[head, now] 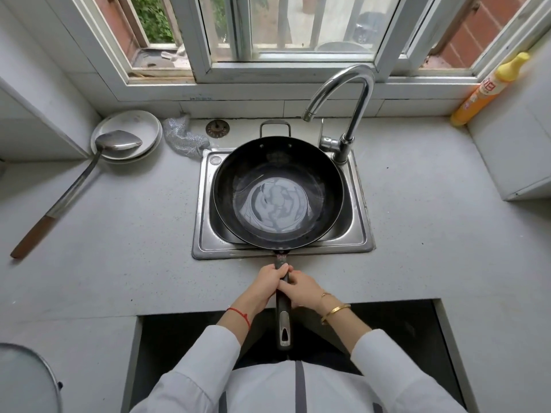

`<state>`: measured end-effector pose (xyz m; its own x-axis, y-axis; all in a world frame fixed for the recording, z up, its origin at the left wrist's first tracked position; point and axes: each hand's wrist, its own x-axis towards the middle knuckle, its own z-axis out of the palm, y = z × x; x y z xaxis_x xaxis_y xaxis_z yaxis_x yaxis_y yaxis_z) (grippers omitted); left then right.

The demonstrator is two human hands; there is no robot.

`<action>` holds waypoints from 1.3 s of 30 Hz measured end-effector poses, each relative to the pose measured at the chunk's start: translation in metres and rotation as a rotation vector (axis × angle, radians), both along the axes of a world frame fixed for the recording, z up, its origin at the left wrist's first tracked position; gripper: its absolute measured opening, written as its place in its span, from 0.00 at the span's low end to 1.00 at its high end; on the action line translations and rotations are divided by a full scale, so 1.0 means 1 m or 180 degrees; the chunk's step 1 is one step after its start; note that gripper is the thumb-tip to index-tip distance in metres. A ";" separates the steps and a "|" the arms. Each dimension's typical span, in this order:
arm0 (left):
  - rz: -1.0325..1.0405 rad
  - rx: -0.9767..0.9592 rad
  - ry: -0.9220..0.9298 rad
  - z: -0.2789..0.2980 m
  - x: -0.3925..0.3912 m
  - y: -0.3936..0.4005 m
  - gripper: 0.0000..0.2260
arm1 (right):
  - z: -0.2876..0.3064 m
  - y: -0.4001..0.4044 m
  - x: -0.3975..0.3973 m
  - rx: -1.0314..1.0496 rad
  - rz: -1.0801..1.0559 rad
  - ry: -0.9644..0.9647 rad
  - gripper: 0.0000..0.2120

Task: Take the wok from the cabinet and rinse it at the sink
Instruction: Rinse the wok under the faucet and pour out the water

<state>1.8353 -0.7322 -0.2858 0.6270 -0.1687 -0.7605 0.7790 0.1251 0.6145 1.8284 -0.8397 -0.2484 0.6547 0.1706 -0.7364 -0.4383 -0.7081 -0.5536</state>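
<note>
A black wok [278, 162] sits over the steel sink [362, 234], almost covering the basin. A pool of water lies in its bottom and shows swirl marks. Its long black handle [283, 320] points toward me across the counter's front. My left hand [269, 278] grips the handle close to the wok. My right hand [301, 286] grips it just behind, fingers wrapped from the right side. The chrome faucet [351, 96] arches over the wok's far right rim; no water stream is visible.
Stacked white plates [140, 126] with a long metal ladle [74, 189] lie at the left. A steel scrubber [183, 138] and a sink strainer [217, 128] sit behind the sink. A yellow detergent bottle [486, 90] leans at the right. A lid edge [26, 380] shows bottom left.
</note>
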 end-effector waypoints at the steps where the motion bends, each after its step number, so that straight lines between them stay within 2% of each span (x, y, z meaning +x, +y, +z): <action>1: 0.0012 0.0035 0.0008 0.000 0.000 -0.002 0.07 | 0.004 -0.012 0.006 0.0078 0.0139 0.0178 0.12; 3: 0.0040 0.0048 0.0056 0.000 0.001 -0.007 0.08 | 0.008 -0.034 0.024 -0.0109 0.0366 -0.0018 0.13; 5: 0.0187 0.0004 0.0192 0.001 0.000 -0.011 0.08 | 0.013 -0.053 0.045 -0.0485 0.0315 -0.0739 0.14; 8: 0.0363 -0.0009 0.0363 0.004 0.000 -0.016 0.07 | 0.020 -0.071 0.078 -0.0600 -0.0364 -0.1749 0.13; 12: 0.0310 0.0115 0.0382 0.003 0.002 -0.018 0.06 | 0.036 -0.078 0.133 -0.0343 -0.0926 -0.2319 0.12; 16: 0.0308 0.0192 0.0479 0.002 0.004 -0.019 0.06 | 0.051 -0.078 0.197 -0.0099 -0.1072 -0.2287 0.20; 20: 0.0316 0.0246 0.0529 0.002 0.005 -0.020 0.06 | 0.063 -0.075 0.243 -0.0071 -0.0833 -0.1953 0.25; 27: 0.0365 0.0229 0.0556 0.003 0.005 -0.019 0.07 | 0.058 -0.069 0.285 -0.0222 -0.0522 -0.1728 0.27; 31: 0.0392 0.0255 0.0547 0.004 0.006 -0.021 0.07 | 0.051 -0.068 0.292 -0.0174 -0.0553 -0.1712 0.27; 39: 0.0420 0.0280 0.0565 0.007 0.005 -0.022 0.06 | 0.048 -0.074 0.304 -0.0375 -0.0097 -0.1677 0.26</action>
<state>1.8407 -0.7542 -0.2790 0.4943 -0.0226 -0.8690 0.8563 0.1851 0.4823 2.1329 -0.9141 -0.2000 0.9439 0.0819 -0.3199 -0.1440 -0.7699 -0.6217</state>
